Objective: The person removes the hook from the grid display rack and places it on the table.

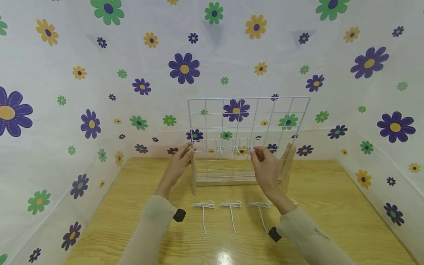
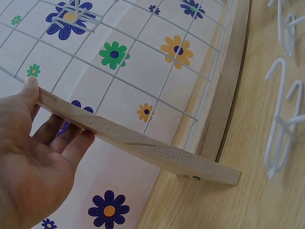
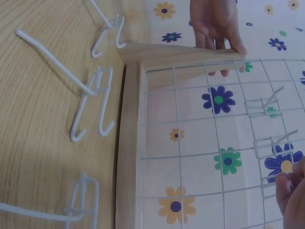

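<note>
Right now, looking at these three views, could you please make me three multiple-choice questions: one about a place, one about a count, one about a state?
1. Where does the left hand rest?
A. on the wooden upright at the grid's left side
B. on a hook lying on the table
C. flat on the table

2. How many white hooks on the table show whole in the head view, clear of the right arm?
A. none
B. two
C. six

3. How does the white wire grid stand?
A. flat on the table
B. upright in its wooden base
C. lifted into the air

Answers: 1 A, the left wrist view shows thumb and fingers on the wood. 2 B, hook and hook lie free; further ones are partly hidden. 3 B, the head view shows the grid standing while the right hand pinches a hook against it.
</note>
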A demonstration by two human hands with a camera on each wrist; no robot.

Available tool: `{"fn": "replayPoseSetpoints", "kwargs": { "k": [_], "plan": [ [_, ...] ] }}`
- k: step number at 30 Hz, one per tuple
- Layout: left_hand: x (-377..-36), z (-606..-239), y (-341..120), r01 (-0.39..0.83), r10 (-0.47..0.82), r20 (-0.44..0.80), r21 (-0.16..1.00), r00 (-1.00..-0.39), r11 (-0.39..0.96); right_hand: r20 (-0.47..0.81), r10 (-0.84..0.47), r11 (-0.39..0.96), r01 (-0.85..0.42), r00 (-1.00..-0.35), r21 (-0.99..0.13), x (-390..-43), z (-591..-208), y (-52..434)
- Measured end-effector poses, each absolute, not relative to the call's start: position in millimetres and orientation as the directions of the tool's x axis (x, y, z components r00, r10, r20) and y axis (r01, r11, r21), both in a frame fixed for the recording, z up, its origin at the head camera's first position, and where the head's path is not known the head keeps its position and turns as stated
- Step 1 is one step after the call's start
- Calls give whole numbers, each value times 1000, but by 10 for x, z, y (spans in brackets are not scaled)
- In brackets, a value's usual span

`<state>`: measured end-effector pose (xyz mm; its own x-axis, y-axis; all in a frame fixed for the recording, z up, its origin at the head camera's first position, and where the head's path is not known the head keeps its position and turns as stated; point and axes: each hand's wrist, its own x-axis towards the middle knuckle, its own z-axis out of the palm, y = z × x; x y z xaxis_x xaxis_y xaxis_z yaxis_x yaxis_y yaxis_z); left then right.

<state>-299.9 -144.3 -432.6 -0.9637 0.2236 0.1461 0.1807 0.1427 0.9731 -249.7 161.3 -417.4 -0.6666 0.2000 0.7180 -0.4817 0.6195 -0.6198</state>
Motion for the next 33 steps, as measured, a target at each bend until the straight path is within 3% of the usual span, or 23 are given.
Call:
{"fn": "replayPoseSetpoints", "kwargs": {
  "k": [11, 26, 33],
  "plan": [
    [-3002, -4326, -1443, 192, 225, 156, 971, -962, 145, 756, 205, 610, -523, -622, -596, -2548, -4053, 1650],
    [-3034, -4347, -1441, 168, 219, 135, 976, -966, 140, 732, 248, 563, -520, -634, -642, -2457, -3822, 1713],
    [-3021, -4341, -1443, 186, 223, 154, 974, -963, 132, 739, 244, 480, -584, -628, -654, -2391, -3717, 1820]
  ]
}}
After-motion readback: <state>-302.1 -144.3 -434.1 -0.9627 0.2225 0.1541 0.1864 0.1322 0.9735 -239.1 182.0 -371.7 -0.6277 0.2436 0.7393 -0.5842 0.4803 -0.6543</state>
